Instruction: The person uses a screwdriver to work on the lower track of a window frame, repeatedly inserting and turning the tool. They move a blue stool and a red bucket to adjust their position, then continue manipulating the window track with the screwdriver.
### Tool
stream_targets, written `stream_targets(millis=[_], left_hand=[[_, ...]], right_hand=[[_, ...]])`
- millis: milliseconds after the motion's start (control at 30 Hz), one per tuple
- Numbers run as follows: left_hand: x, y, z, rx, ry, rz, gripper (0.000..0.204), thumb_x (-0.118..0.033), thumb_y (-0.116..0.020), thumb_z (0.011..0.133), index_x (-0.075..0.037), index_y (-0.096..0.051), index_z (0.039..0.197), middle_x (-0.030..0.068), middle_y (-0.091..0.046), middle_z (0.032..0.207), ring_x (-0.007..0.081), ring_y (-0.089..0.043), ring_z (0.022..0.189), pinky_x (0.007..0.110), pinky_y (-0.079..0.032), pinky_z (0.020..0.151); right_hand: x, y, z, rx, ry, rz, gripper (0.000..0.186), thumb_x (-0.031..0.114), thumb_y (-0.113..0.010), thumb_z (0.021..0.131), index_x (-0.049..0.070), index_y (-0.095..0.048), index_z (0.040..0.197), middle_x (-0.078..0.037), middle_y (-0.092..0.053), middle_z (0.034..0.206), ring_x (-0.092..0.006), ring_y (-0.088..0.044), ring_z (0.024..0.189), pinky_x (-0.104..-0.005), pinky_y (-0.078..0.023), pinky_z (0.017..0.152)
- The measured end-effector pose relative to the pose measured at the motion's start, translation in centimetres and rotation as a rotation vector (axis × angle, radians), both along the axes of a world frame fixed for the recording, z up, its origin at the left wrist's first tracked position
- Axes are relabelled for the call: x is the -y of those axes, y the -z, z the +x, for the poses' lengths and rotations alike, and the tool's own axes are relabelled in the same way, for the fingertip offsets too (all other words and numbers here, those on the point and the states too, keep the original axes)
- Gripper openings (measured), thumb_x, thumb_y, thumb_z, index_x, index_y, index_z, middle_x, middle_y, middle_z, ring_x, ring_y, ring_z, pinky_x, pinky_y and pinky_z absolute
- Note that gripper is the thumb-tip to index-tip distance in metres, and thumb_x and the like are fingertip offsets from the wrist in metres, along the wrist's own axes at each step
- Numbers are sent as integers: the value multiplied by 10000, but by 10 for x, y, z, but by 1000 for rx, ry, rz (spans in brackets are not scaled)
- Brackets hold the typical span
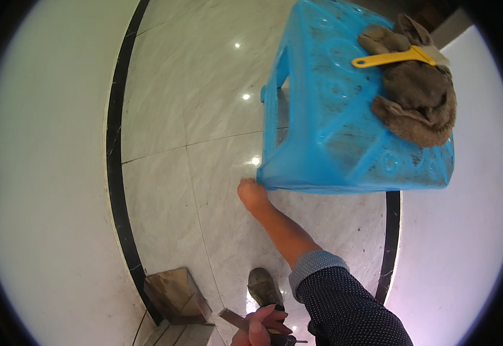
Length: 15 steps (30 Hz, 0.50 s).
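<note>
A blue plastic stool (343, 104) with scuffs and dark smears stands at the upper right. My right hand (253, 195) reaches forward and is closed at the bottom of its near left corner, gripping the leg there; the fingertips are partly hidden. Low in the view, my left hand (258, 328) is wrapped round a tool with a flat metal blade (234, 319). A dark handle with a thin metal tip (289, 339) also shows by the fingers; whether it belongs to the same tool I cannot tell.
On the stool seat lie a crumpled brown cloth (415, 86) and a yellow-handled scraper (392, 58). An open cardboard box (176, 291) sits by the left wall. My shoe (263, 286) is on the tiled floor (159, 202). Walls with black skirting (115, 132) flank both sides.
</note>
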<state>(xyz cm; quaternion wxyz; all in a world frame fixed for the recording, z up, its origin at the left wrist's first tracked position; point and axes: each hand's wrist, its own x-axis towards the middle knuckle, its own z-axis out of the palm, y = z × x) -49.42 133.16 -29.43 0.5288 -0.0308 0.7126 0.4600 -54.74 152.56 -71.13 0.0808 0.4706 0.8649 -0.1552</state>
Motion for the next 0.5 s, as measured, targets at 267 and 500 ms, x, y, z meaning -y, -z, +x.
stream_targets(millis=[267, 500], left_hand=[[22, 42, 24, -42, 6, 140, 447, -354, -508, 1063, 51, -681, 1141, 129, -705, 853, 125, -557, 589, 303, -431, 514], [15, 39, 79, -356, 217, 127, 430, -324, -460, 1054, 32, -699, 1025, 72, -644, 718, 132, -563, 546, 292, -434, 485]], right_hand=[[33, -51, 49, -226, -31, -438, 130, 43, -599, 849, -22, -651, 950, -233, -695, 933, -376, -696, 835, -462, -573, 778], [173, -158, 194, -665, 492, -587, 144, 143, -646, 835, 6, -614, 863, -221, -679, 788, -403, -682, 748, -476, -541, 676]])
